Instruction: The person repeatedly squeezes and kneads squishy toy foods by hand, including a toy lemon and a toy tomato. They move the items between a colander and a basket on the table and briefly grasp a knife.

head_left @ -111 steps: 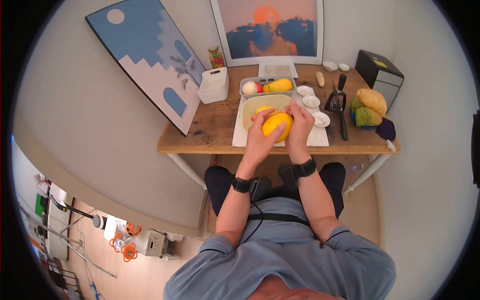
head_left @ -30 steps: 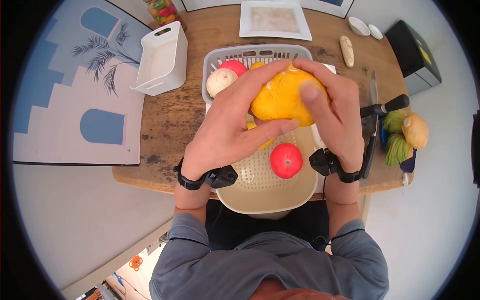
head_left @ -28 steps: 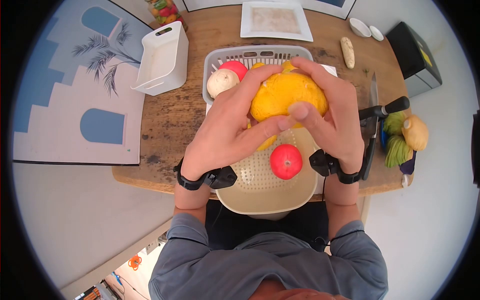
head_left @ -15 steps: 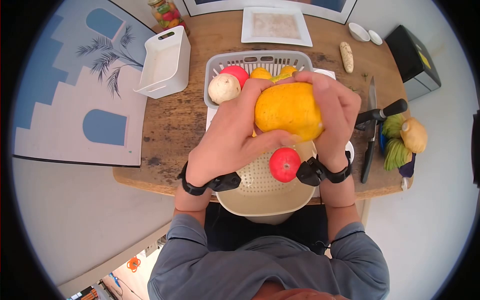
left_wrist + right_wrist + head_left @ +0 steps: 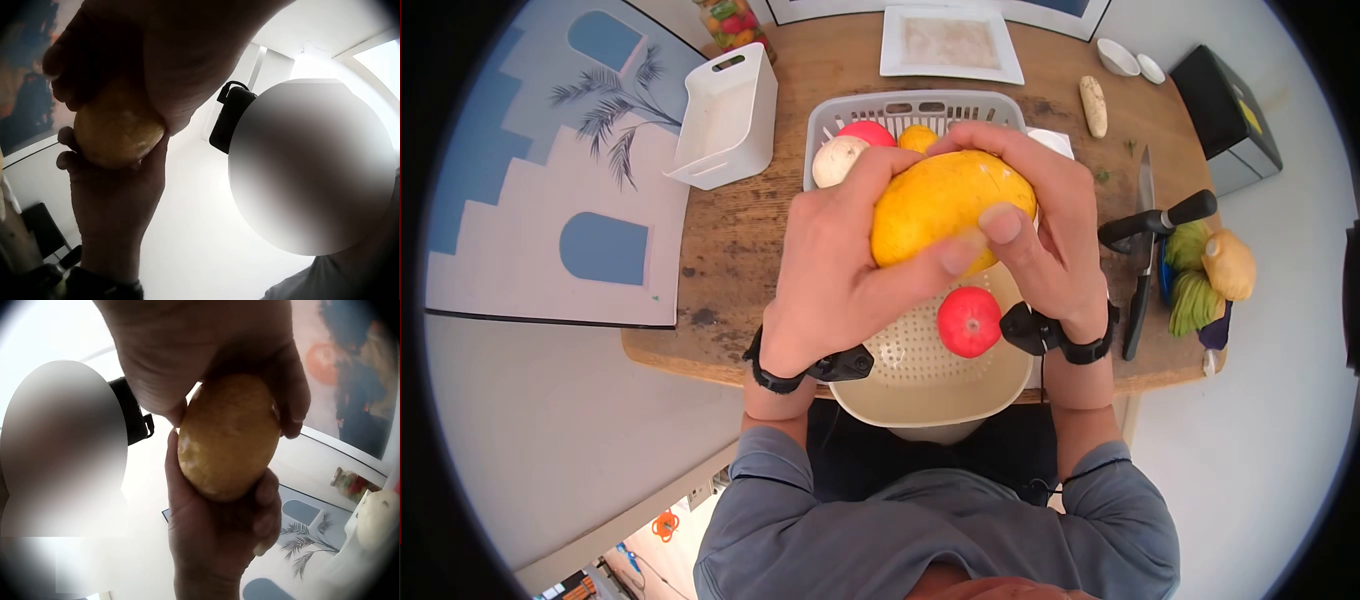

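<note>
A yellow oval fruit or vegetable (image 5: 945,205) is held between both hands above a cream perforated basket (image 5: 920,400). The left hand (image 5: 825,265) grips its left side, thumb along the near face. Curled round its right end is the right hand (image 5: 1055,235), its thumb on the near face. Both wrist views show the yellow piece (image 5: 119,131) (image 5: 228,437) between the two hands. In the cream basket lies a red round piece (image 5: 969,322). A grey basket (image 5: 815,125) behind holds a white round piece (image 5: 838,161), a red one (image 5: 868,133) and a yellow one (image 5: 917,138).
A white bin (image 5: 725,120) and a jar (image 5: 730,22) stand left. At the back is a square plate (image 5: 951,44). On the right lie a knife (image 5: 1138,310), a black-handled tool (image 5: 1165,215), a pale root (image 5: 1093,107) and green vegetables (image 5: 1195,300).
The head view has moved closer to the table since the earliest frame. Both hands have turned the yellow piece between them and shifted it slightly left, keeping hold of it.
</note>
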Demonstrator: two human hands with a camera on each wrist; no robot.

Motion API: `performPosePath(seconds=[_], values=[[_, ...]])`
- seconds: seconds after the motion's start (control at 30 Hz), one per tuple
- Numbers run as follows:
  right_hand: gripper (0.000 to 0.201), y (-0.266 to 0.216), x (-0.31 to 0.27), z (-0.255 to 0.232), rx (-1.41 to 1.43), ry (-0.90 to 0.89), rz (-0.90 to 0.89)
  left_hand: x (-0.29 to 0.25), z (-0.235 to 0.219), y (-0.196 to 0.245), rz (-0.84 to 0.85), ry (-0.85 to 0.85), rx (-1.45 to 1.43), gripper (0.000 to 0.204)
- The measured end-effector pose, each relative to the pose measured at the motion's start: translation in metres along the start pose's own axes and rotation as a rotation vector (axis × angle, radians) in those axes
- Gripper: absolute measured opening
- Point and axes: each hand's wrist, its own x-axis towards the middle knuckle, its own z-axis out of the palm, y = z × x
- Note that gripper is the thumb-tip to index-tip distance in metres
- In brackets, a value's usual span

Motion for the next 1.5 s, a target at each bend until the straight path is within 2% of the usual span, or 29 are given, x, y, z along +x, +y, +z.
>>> performPosePath(seconds=[0.1,0.17,0.23,0.27,0.3,0.33,0.4,0.43,0.5,0.57,0.6,0.63,0.67,0.7,0.73,0.8,0.87,0.93,1.0,1.03,1.07,1.13,1.2,1.27,1.33,1.4,1.43,1.47,1.5], values=[[0.057,-0.007,0.003,-0.006,-0.115,-0.123,-0.064,0.000,-0.005,0.005,-0.136,-0.006,-0.021,0.039],[0.055,-0.007,-0.002,-0.005,-0.103,-0.112,-0.029,-0.001,-0.001,0.000,-0.128,0.033,-0.096,0.036],[0.053,-0.009,-0.003,-0.005,-0.096,-0.100,0.000,0.000,-0.005,-0.001,-0.041,-0.042,0.026,0.041],[0.045,-0.013,-0.002,-0.004,-0.040,-0.054,0.095,0.000,-0.005,-0.004,-0.042,-0.045,0.022,0.041],[0.038,-0.015,-0.001,-0.004,0.016,-0.006,0.190,0.000,-0.005,-0.009,0.061,-0.064,0.080,0.045],[0.038,-0.014,-0.002,-0.003,0.011,-0.003,0.191,0.001,-0.004,-0.011,0.168,-0.082,0.138,0.050],[0.037,-0.010,-0.003,-0.002,0.221,0.121,0.376,0.001,0.003,-0.007,0.179,-0.064,0.193,0.056],[0.037,-0.010,-0.002,-0.001,0.217,0.124,0.375,0.001,0.005,-0.006,0.184,-0.041,0.253,0.063],[0.040,-0.011,0.000,0.001,0.309,0.218,0.560,0.002,0.006,-0.006,0.180,-0.057,0.253,0.060],[0.040,-0.015,0.000,0.002,0.315,0.224,0.603,0.002,0.004,-0.003,0.183,-0.072,0.259,0.057],[0.041,-0.016,0.001,0.002,0.319,0.228,0.647,0.000,0.003,-0.001,0.091,-0.089,0.181,0.054],[0.041,-0.015,0.001,0.001,0.318,0.229,0.642,0.000,0.003,0.001,-0.002,-0.107,0.101,0.051],[0.043,-0.011,0.001,0.001,0.180,0.152,0.510,0.001,0.003,0.003,0.001,-0.106,0.102,0.051],[0.049,-0.008,0.000,0.001,0.044,0.075,0.380,0.001,0.003,0.005,-0.078,-0.008,0.020,0.044],[0.049,-0.006,-0.002,0.002,0.047,0.075,0.379,0.001,0.002,0.007,-0.157,0.091,-0.061,0.039],[0.066,-0.004,-0.001,0.003,-0.075,-0.024,0.040,0.004,-0.007,0.009,-0.224,0.091,-0.086,0.035],[0.070,-0.013,0.002,0.004,-0.130,-0.051,0.012,0.008,-0.006,0.021,-0.360,0.114,-0.093,0.037],[0.076,-0.015,0.002,0.003,-0.180,-0.088,-0.010,0.009,-0.009,0.023,-0.341,0.065,-0.100,0.037],[0.069,-0.008,0.003,0.000,-0.216,-0.120,-0.075,0.008,-0.014,0.020,-0.320,0.021,-0.100,0.037],[0.069,-0.007,0.004,-0.001,-0.215,-0.117,-0.087,0.006,-0.014,0.011,-0.238,-0.011,-0.064,0.038],[0.065,-0.007,0.003,-0.002,-0.156,-0.090,-0.021,0.006,-0.014,0.006,-0.155,-0.047,-0.030,0.040],[0.061,-0.009,0.000,-0.003,-0.095,-0.066,0.051,0.005,-0.016,0.015,-0.153,-0.067,-0.087,0.039],[0.047,-0.011,0.000,-0.004,0.058,0.045,0.201,0.007,-0.015,0.016,-0.147,-0.081,-0.146,0.042],[0.040,-0.014,0.000,0.001,0.089,0.106,0.253,0.009,-0.013,0.011,0.093,-0.093,-0.030,0.056],[0.034,-0.015,-0.002,0.005,0.125,0.169,0.308,0.010,-0.019,0.009,0.077,-0.120,0.056,0.060],[0.029,-0.014,-0.003,0.006,-0.019,0.219,0.402,0.010,-0.023,0.007,0.060,-0.145,0.144,0.065],[0.029,-0.011,-0.004,0.007,-0.016,0.215,0.397,0.012,-0.024,0.005,0.072,-0.058,0.196,0.062],[0.029,-0.007,-0.004,0.009,-0.103,0.299,0.363,0.014,-0.025,0.003,0.085,0.028,0.248,0.059],[0.028,-0.004,-0.004,0.009,-0.191,0.382,0.328,0.016,-0.027,0.001,0.086,0.033,0.253,0.059]])
